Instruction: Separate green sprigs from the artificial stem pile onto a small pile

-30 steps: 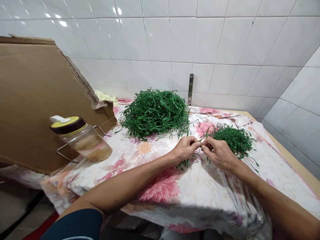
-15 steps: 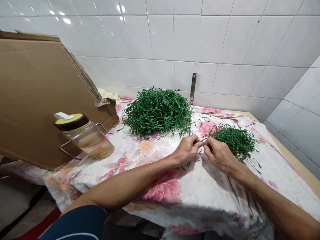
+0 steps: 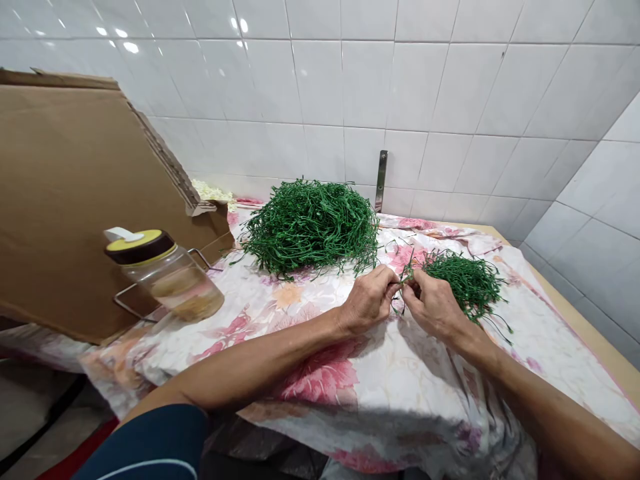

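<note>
My left hand (image 3: 370,298) and my right hand (image 3: 433,303) meet over the front of the table, fingertips almost touching. Both are closed in a pinch on thin green artificial stems (image 3: 407,270), which stick up and hang down between the fingers. How the stems are joined there is too small to tell. Just beyond my right hand lies a small pile of green stems (image 3: 465,277) with little bud-like tips. A bigger heap of the same stems (image 3: 313,227) sits farther back, beyond my left hand.
A flower-printed cloth (image 3: 400,373) covers the table. At left, a large cardboard box (image 3: 75,200) stands beside a clear bottle (image 3: 185,287) with a yellow and brown lid, tilted in a wire holder (image 3: 127,300). A metal bracket (image 3: 381,180) stands against the tiled wall (image 3: 280,80) behind.
My fingers have shifted slightly, and the green stems now stand up more visibly between them. The whole view has moved a little; the piles look the same.
</note>
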Motion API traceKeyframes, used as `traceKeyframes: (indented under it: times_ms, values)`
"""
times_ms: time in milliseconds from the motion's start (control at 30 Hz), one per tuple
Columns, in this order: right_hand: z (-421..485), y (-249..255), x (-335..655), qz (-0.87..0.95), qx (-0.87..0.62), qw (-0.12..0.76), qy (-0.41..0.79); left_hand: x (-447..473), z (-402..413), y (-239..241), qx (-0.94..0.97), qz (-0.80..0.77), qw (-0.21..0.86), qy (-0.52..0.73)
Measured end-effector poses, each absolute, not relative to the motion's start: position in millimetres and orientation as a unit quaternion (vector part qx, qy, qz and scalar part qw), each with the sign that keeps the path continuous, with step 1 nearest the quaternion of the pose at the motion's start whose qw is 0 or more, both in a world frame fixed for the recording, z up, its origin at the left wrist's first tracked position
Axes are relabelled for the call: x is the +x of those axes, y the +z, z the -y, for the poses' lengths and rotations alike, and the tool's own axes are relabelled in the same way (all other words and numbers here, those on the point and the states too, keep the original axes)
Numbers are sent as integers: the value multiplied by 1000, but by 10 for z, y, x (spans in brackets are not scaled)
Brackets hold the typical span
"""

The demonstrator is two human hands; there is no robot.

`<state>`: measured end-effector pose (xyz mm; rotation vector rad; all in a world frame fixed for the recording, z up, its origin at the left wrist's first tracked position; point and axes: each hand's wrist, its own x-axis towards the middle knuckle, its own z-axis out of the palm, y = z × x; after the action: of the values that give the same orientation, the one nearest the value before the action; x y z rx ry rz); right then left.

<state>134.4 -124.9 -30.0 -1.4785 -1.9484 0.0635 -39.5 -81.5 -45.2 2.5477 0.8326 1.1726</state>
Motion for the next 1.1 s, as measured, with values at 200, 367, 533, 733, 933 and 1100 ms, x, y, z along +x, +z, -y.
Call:
traceKeyframes:
  times_ms: [200, 367, 533, 733, 933, 1100]
  values:
    - [1169, -228, 1499, 693, -625, 359, 26, -368, 886, -356, 875, -277, 102, 384]
    - [1205, -38, 1706, 663, -611, 426, 73, -349, 855, -299, 775, -326, 332, 428]
    - [1292, 121, 1826, 651, -585, 480, -61, -368, 730, -297, 646, -370, 516, 423]
    - [1166, 73, 2137, 660, -591, 421, -195, -400, 644, -372, 602, -360, 574, 423]
    - [1331, 103, 1838, 679, -542, 455, -194, -387, 647, -375, 584, -357, 588, 430]
    - [1433, -54, 1410, 709, -547, 442, 60, -372, 726, -321, 608, -355, 571, 422]
